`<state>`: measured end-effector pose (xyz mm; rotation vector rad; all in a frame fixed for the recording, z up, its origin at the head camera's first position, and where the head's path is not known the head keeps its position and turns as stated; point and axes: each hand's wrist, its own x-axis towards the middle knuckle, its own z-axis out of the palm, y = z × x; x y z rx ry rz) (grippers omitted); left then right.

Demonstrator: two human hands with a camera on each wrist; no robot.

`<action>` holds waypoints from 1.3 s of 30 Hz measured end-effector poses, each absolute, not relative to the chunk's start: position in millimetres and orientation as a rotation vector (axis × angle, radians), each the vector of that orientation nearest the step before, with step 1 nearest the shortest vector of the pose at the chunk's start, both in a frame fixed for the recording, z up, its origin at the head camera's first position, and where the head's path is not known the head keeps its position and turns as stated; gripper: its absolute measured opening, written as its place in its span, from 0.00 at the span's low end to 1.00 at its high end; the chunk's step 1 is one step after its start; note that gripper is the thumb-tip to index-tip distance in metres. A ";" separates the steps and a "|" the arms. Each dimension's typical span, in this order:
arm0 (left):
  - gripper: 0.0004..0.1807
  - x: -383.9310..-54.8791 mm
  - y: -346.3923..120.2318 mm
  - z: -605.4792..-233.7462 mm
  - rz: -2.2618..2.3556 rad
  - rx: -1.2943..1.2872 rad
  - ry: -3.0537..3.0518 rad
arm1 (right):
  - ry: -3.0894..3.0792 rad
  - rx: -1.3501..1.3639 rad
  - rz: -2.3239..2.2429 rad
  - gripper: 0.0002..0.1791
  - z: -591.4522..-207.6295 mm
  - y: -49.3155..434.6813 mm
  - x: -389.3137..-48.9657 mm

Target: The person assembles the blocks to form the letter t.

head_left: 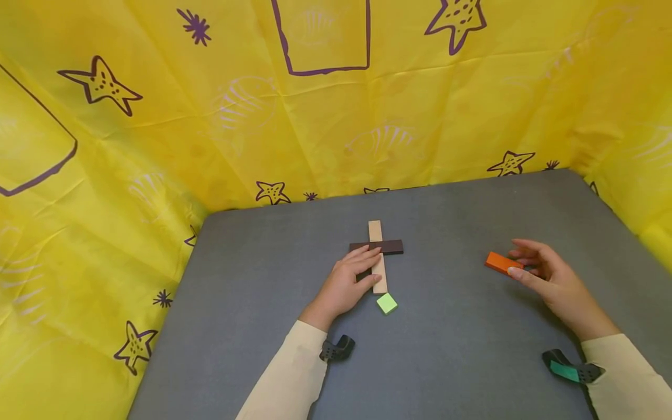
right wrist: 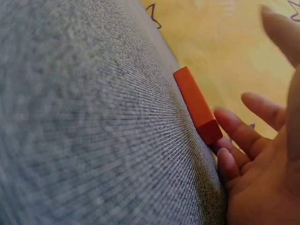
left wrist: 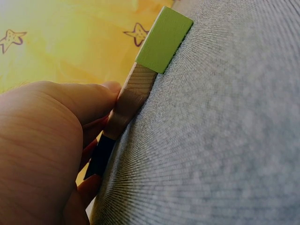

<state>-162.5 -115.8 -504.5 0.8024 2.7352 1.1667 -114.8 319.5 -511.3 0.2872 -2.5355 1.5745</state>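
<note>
My left hand rests beside a cross of blocks, fingers extended over the dark brown block. Its thumb touches the side of the pale wooden block below the crossing. More pale wood shows beyond the brown block; whether it is one piece or two, I cannot tell. A light green block sits at the near end of the pale wood. Off to the right, my right hand is spread at an orange block. Fingertips are at its near end, and the thumb stands apart from it in the right wrist view.
All blocks lie on a grey cloth-like tabletop. A yellow curtain with starfish prints surrounds its back and sides. Each wrist carries a dark strap mount, the left one and the right one.
</note>
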 end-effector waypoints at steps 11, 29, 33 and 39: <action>0.29 -162.5 -115.9 -504.5 1.169 0.798 2.735 | -2.698 0.279 1.264 0.34 -514.7 316.2 -118.9; 0.29 -163.0 -116.5 -504.4 1.186 0.819 2.729 | -2.688 0.300 1.157 0.22 -514.2 314.6 -118.4; 0.29 -162.6 -116.5 -503.9 1.171 0.800 2.732 | -2.676 0.289 1.148 0.21 -513.5 314.2 -118.2; 0.29 -162.8 -116.2 -504.5 1.159 0.794 2.737 | -2.686 0.265 1.118 0.20 -513.2 313.0 -117.0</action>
